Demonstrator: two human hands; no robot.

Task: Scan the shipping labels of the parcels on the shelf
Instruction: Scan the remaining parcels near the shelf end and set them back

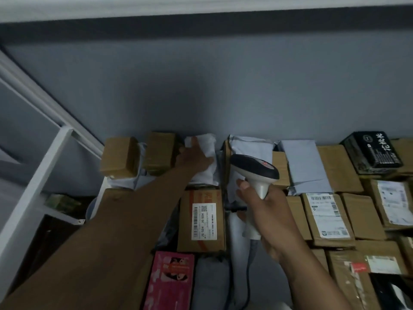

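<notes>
Left hand [194, 158] reaches to the back row by the wall, fingers laid on a white bag [202, 153] between two small boxes and a grey bag; probably turning it so its label faces up, though no label shows there. Right hand [266, 214] grips the scanner [254, 173] by its handle, head aimed toward that bag, ready to read. Other parcels lie flat, close-packed on the shelf, some labels up, e.g. the box [203, 220] below.
</notes>
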